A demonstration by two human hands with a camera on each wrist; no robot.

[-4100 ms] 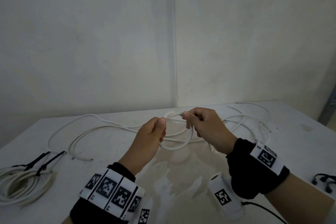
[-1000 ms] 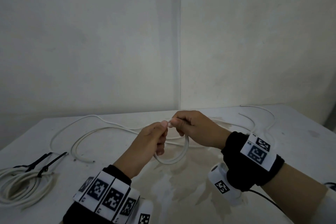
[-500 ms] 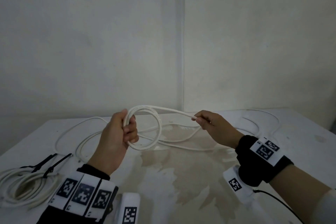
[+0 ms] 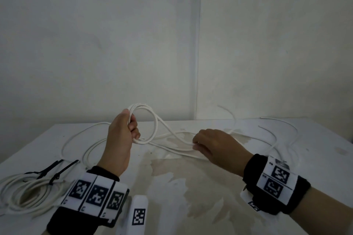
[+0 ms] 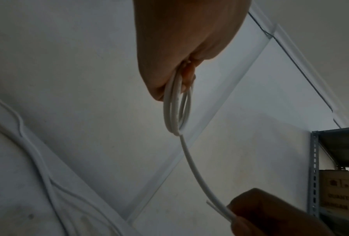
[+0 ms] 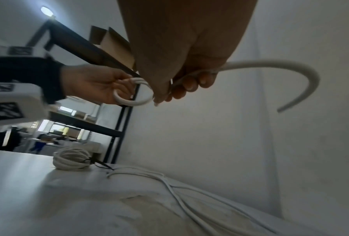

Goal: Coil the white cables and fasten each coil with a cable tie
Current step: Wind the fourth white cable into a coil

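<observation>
My left hand (image 4: 124, 131) is raised above the table and grips a small coil of white cable (image 4: 150, 120) made of a couple of loops, seen close up as the coil (image 5: 176, 108) in the left wrist view. From the coil the cable runs right and down to my right hand (image 4: 208, 145), which holds the strand near the tabletop. In the right wrist view the fingers (image 6: 189, 86) curl round the cable (image 6: 270, 63), whose free part arcs away to the right. More of the loose white cable (image 4: 277, 139) trails over the table's back right.
A finished white coil (image 4: 24, 194) with black cable ties (image 4: 57, 170) lies at the table's front left. Another loose white cable (image 4: 80, 139) curves over the back left. White walls meet in a corner behind the table (image 4: 172, 187). Metal shelving (image 6: 117, 111) stands off to the side.
My left hand has risen slightly with the coil. My right hand has slid down along the cable toward the tabletop and nearer to me.
</observation>
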